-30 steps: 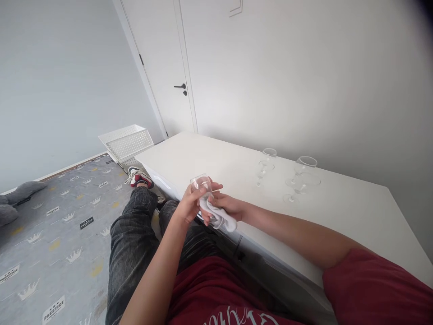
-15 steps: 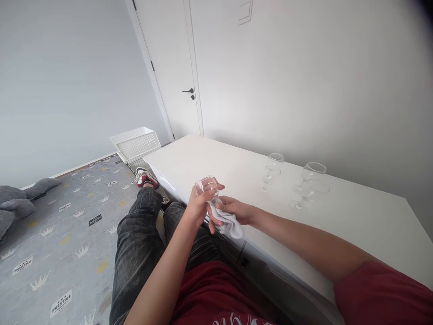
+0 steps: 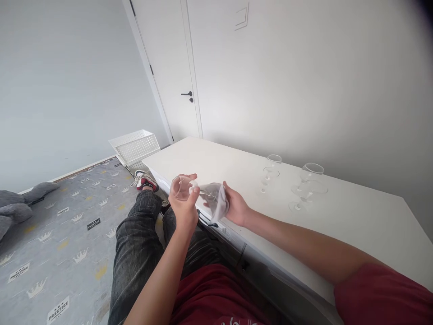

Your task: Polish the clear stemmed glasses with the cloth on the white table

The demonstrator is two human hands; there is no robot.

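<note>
Now the glass [image 3: 184,187] lies tipped on its side, where a second ago it stood upright in the left hand [image 3: 184,203] with the rim upward. The bowl has swung out to the left and its mouth faces the floor side, while the stem runs across toward the right hand [image 3: 233,206]. The cloth [image 3: 218,203], earlier bunched under the bowl, is now wrapped about the foot end. The left fingers [image 3: 189,178] are curled and clamped round the bowl; the right fingers are closed on the cloth and whatever part of the foot it hides. Both hands hold the glass in the air just off the front edge of the surface [image 3: 355,225], above the person's lap.

Counting: one glass in hand, one cloth, and on the surface what look like four more stemmed glasses, standing as two pairs near the wall. The left pair [image 3: 270,174] is smaller, the right pair [image 3: 309,185] wider; being clear and overlapped, the count is not certain. One basket [image 3: 133,146] stands on the floor past the surface's far end.

All the glasses are clear and thin, with round bowls. The cloth is white, soft and crumpled. The surface is white, smooth and flat, and the basket white with perforated walls.
</note>
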